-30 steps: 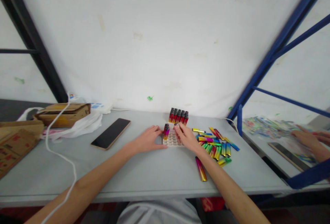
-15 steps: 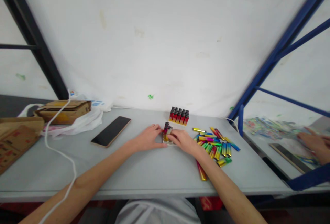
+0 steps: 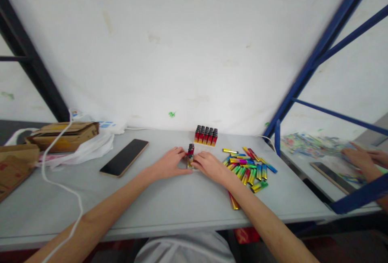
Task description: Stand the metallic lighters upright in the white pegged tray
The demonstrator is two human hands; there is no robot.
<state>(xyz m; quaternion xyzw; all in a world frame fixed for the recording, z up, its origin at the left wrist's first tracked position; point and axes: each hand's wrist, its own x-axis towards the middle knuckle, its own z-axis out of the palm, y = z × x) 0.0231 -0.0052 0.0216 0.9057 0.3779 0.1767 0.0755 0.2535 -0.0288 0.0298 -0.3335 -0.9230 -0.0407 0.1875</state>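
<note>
Several small lighters (image 3: pixel 190 154) stand upright in a short row on the grey table, between my hands. My left hand (image 3: pixel 172 163) lies at their left side, thumb and fingers spread, its fingertips near the row. My right hand (image 3: pixel 209 166) has its fingers closed at the right side of the same row, on a lighter that they partly hide. Just behind stands a tight block of red and yellow lighters (image 3: pixel 206 135) with black tops. To the right lies a loose pile of shiny coloured sleeves (image 3: pixel 242 167).
A black phone (image 3: pixel 125 158) lies left of my hands. Farther left are cardboard boxes (image 3: pixel 65 137), a white plastic bag (image 3: pixel 101 146) and a white cable (image 3: pixel 60 185). Beyond the blue frame (image 3: pixel 306 73), another person's hands (image 3: pixel 359 157) are over a neighbouring table with a phone.
The view has shifted slightly. My right fingers have moved in closer against the row, and the pale lighter piece they held stands lower among the others. My left hand stays beside the row.
</note>
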